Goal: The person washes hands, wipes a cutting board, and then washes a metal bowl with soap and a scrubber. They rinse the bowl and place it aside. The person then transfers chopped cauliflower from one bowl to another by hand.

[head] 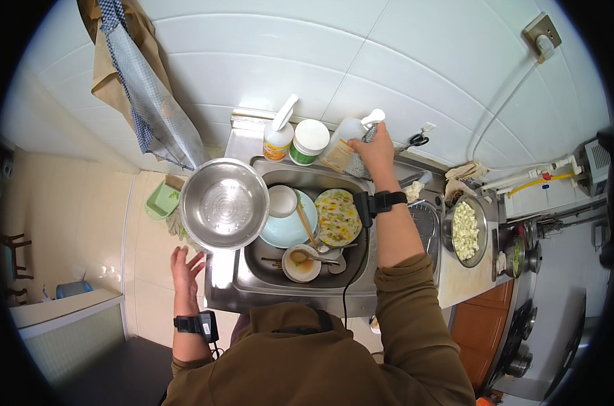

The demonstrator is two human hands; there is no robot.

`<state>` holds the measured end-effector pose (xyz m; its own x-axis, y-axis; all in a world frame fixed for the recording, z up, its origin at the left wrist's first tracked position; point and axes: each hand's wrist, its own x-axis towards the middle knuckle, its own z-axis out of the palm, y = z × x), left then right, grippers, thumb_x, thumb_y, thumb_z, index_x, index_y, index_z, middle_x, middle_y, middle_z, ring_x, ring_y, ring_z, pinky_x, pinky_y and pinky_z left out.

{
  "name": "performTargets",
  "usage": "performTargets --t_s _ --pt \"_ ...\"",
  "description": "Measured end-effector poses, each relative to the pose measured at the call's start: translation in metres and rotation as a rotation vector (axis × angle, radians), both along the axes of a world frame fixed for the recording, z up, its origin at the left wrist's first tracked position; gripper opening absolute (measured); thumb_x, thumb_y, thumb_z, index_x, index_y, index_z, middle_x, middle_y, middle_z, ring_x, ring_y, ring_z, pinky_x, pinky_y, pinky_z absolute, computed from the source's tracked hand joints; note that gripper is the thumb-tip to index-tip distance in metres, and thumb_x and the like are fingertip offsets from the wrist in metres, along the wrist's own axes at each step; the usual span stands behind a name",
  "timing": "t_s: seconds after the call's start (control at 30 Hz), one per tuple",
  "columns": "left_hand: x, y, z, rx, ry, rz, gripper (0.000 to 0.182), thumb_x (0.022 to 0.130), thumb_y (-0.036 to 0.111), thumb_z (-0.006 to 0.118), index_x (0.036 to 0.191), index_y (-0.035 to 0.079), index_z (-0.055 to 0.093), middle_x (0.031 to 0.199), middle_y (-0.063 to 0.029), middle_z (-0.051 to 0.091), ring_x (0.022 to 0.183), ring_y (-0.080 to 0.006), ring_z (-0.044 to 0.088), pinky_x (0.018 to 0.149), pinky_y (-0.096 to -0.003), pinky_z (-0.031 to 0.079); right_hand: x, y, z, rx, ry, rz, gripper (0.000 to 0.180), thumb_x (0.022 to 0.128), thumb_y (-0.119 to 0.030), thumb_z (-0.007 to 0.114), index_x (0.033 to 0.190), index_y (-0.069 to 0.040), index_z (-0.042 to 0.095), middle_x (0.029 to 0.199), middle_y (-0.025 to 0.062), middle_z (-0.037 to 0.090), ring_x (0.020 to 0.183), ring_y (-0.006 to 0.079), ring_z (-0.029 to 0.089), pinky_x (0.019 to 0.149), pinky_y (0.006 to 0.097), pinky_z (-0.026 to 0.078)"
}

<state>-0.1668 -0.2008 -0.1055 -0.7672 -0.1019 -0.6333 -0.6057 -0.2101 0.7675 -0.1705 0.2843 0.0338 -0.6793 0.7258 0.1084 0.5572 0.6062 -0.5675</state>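
Note:
At the back rim of the sink, my right hand has its fingers closed on a grey textured cloth. Right beside that cloth leans a translucent pump bottle with a white top. My left hand hovers left of the counter, fingers spread and holding nothing. Just above it in the picture sits a stainless steel basin, on the sink's left side. The steel sink holds a light blue plate, a small white bowl, a patterned plate, chopsticks and a bowl with a ladle.
A spray bottle and a white-lidded tub line the back ledge. Scissors lie behind my right hand. A bowl of chopped pale vegetables stands on the right. Aprons hang at left; a green dustpan lies below.

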Motion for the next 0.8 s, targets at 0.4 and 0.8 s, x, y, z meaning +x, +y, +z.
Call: performTargets --t_s 0.4,0.8 --pt "0.007 0.013 0.046 -0.140 0.521 -0.111 0.037 0.088 0.005 0.052 0.124 0.004 0.045 0.115 -0.0071 0.056 0.097 -0.0140 0.057 0.077 -0.0269 0.045 0.032 -0.016 -0.023 -0.069 0.025 -0.046 0.068 0.058 -0.031 0.081 0.111 0.001 0.053 0.101 0.0209 0.065 0.095 0.0330 0.064 0.082 0.0384 0.050" --pt "0.025 0.182 0.098 -0.183 1.047 -1.097 0.093 0.060 0.019 0.084 0.135 0.002 0.032 0.132 -0.0189 0.045 0.124 -0.0315 0.044 0.103 -0.0399 0.036 0.123 -0.063 0.059 -0.575 -0.090 0.683 0.072 0.057 -0.021 0.083 0.121 -0.003 0.055 0.103 0.0123 0.066 0.098 0.0221 0.062 0.086 0.0314 0.047"
